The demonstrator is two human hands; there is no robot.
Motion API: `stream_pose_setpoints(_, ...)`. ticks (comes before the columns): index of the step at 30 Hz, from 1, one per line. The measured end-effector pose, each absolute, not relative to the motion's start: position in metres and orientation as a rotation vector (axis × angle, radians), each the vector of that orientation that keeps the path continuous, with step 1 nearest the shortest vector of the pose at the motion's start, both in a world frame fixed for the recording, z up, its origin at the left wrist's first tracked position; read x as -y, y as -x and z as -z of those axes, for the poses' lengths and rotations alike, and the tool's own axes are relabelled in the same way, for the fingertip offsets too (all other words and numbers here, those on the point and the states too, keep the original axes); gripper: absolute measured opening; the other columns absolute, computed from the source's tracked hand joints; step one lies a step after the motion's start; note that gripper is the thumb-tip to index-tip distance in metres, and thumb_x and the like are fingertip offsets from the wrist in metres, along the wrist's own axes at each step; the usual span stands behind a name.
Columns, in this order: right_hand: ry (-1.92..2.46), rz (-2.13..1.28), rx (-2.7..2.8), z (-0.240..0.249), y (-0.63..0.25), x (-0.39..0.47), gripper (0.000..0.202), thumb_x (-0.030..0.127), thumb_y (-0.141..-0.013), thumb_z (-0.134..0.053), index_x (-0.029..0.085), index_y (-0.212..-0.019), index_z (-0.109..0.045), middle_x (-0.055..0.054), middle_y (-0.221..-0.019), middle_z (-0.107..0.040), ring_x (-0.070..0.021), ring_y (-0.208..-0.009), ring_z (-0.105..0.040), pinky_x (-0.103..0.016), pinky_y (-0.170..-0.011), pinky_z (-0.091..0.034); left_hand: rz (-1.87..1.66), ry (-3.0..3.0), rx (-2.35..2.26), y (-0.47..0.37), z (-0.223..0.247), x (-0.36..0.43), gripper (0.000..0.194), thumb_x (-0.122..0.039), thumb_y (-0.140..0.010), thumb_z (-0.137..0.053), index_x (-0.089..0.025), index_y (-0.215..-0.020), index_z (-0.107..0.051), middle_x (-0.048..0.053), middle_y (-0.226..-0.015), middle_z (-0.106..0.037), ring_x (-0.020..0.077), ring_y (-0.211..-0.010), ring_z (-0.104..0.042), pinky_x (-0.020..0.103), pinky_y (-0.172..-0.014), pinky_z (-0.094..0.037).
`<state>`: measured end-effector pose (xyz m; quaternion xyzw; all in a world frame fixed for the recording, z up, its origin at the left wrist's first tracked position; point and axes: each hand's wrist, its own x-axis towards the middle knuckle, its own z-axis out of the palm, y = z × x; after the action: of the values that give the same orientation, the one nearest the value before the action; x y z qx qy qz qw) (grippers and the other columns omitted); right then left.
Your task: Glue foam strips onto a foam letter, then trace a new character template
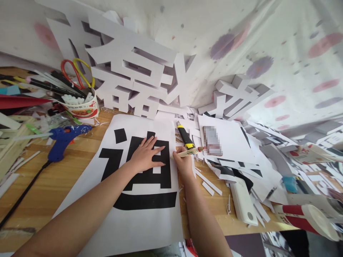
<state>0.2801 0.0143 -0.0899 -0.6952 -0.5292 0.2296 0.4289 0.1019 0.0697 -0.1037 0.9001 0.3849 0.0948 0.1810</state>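
Observation:
A large white sheet printed with a bold black character lies on the wooden table. My left hand rests flat on the character with its fingers spread. At the sheet's right edge, my right hand grips a cream-coloured pen, its upper end pointing right. Just beyond that hand lies a yellow and black utility knife, touched by neither hand. Whether the pen's tip meets the paper is hidden by my fingers.
Behind the sheet stand white cut-out characters. To the left are a blue glue gun and a cup of tools. A blurred phone, a white power bank, paper scraps and a red-and-white cup lie to the right.

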Motion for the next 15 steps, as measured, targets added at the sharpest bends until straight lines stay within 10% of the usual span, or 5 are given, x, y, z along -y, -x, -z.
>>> stream_pose_setpoints(15,1.76,-0.578,1.211,0.09,-0.276,0.007,0.028,0.039,-0.075,-0.053,0.021,-0.06,-0.037,0.006,-0.058,-0.04,-0.011,-0.056,-0.039,-0.024,-0.056,-0.031,-0.255,-2.522,-1.1,-0.103,0.101,-0.069,0.077,-0.077,-0.069,-0.032,-0.033,-0.133,-0.036,0.003,-0.149,-0.01,0.0259,-0.135,-0.006,0.044,-0.108,-0.006)
